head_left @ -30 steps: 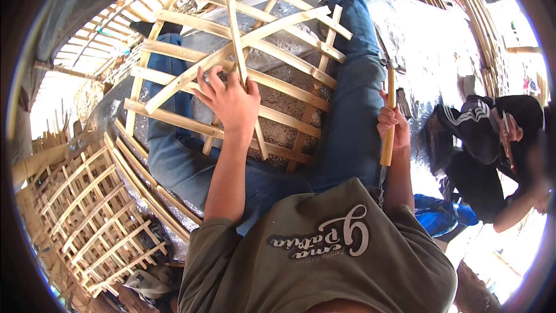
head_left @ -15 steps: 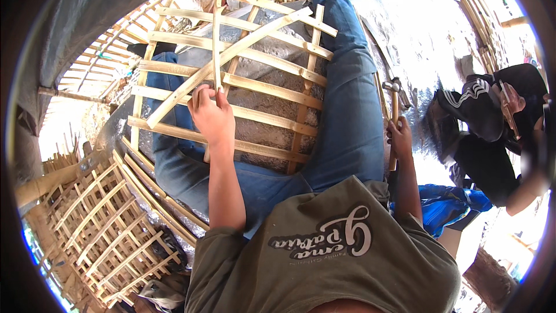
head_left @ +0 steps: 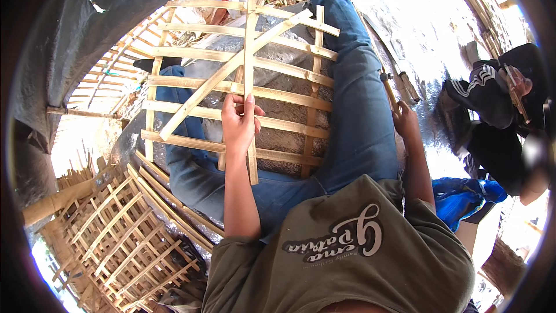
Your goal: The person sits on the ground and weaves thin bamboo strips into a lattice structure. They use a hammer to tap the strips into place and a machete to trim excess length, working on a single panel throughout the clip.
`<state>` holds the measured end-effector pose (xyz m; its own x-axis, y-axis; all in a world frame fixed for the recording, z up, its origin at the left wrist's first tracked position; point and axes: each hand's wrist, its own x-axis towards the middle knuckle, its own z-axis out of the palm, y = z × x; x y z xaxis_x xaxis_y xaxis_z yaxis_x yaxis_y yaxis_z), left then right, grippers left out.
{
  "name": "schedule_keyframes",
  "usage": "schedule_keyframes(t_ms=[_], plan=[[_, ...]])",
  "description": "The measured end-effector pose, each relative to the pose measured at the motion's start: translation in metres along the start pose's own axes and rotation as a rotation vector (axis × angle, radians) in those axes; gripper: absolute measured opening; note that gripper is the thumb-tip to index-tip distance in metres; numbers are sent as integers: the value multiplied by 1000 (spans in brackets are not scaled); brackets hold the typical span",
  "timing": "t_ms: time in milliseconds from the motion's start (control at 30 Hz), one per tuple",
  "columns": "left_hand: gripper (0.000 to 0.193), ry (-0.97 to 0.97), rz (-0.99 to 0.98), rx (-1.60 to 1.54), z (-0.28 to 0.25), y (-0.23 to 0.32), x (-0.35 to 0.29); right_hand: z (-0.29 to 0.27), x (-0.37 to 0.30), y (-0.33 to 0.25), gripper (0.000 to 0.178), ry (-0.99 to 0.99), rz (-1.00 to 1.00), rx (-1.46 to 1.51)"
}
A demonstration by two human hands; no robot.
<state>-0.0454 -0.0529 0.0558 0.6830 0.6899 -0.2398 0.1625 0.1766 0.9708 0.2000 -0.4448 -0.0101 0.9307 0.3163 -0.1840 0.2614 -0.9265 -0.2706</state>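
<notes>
A lattice of split bamboo strips point(head_left: 289, 99) lies across my legs, with several crosswise slats on upright pieces. One loose-looking bamboo strip point(head_left: 249, 40) runs lengthwise over the slats, and my left hand point(head_left: 238, 124) pinches it near the middle of the lattice. Its near end hangs past the nearest slat. A diagonal bamboo strip point(head_left: 200, 94) crosses the lattice and meets the lengthwise one. Beside my right thigh, my right hand point(head_left: 406, 119) grips a hammer point(head_left: 391, 91) by its handle, the head pointing away from me.
Finished-looking bamboo lattice panels point(head_left: 119, 237) are stacked at the lower left, with long strips point(head_left: 174, 206) beside them. Another person's hand point(head_left: 518, 84) holds a tool at the right. A blue plastic sheet point(head_left: 463, 197) lies by my right elbow.
The lengthwise strip has slid toward me and to the right, its near end now past the nearest slat. My left hand moved with it. My right hand still holds the hammer.
</notes>
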Motion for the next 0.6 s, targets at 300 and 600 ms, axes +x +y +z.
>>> schedule_keyframes(t_ms=[300, 600], plan=[[27, -78, 46, -32, 10, -11, -2, -10, 71, 66, 65, 386, 56, -334], [32, -125, 38, -36, 16, -5, -2, -8, 108, 66, 59, 52, 113, -255]])
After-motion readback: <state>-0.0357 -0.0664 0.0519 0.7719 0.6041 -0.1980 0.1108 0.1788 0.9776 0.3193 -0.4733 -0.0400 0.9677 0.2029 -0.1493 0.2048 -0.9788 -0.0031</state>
